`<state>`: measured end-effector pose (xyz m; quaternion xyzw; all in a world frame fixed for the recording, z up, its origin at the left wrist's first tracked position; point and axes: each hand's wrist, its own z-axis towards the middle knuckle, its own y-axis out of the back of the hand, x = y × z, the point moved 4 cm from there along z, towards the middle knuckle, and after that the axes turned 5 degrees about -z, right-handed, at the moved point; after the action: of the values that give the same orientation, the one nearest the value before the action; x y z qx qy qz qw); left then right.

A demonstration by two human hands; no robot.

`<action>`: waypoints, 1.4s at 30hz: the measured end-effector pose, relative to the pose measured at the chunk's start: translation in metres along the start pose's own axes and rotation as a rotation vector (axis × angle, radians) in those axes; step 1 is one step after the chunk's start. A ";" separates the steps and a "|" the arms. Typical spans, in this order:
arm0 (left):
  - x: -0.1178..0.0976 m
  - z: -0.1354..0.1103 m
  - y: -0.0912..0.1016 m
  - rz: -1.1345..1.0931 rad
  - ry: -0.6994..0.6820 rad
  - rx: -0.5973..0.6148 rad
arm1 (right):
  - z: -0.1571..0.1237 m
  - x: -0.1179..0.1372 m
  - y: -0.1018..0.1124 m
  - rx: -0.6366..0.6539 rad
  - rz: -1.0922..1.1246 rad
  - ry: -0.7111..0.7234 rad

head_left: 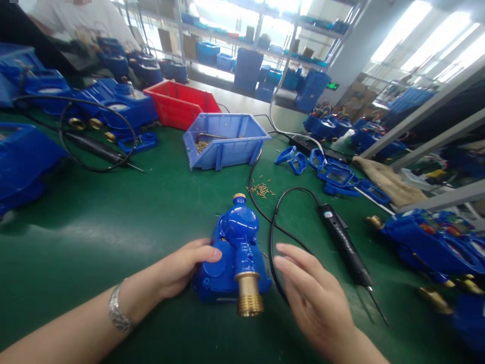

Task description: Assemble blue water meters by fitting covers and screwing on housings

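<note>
Counter (113,237): green mat, spans the whole view, carries everything below.

Spare meters (435,245): blue, brass-ended, heaped at the right edge, more along the left and far side.

Red bin (178,106): far centre-left; contents hidden behind its wall, cannot tell.

Blue bin (227,156): open front, just right of the red bin. Holds a small heap of brass screws (202,146) and one slim metal piece.

Water meter (237,237): blue body, on the counter at near centre, between the two hands. Long axis runs straight away from the person, with the threaded brass end nearest and a second brass end at the far tip.

Left hand (185,268): the nearer one, in contact. Fingers curled onto the meter's left flank, thumb over the top, gripping it.

Right hand (314,298): just right of the meter, apart from it. Open, fingers loosely spread, palm turned toward the meter, holding nothing.

Power screwdriver (343,245): black, corded, on the counter right of the right hand, tip toward the near edge.

Plastic covers (335,177): blue, scattered behind the screwdriver.

Loose screws (261,190): small brass scatter between the blue bin and the meter.

Bracelet (118,311): silver, on the left wrist.
</note>
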<state>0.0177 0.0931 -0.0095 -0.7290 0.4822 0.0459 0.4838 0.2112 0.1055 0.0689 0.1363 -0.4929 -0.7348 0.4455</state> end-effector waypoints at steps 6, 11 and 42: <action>-0.001 -0.003 0.006 0.031 -0.047 0.063 | 0.052 0.034 -0.028 0.458 -0.211 0.404; -0.002 -0.007 0.012 0.018 -0.046 -0.006 | 0.066 0.039 -0.031 0.512 -0.203 0.401; -0.008 -0.007 0.016 -0.071 -0.004 -0.023 | 0.010 -0.050 -0.069 0.687 -0.012 -0.578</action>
<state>-0.0014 0.0922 -0.0117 -0.7511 0.4543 0.0355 0.4778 0.1975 0.1587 0.0034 0.0683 -0.8118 -0.5391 0.2140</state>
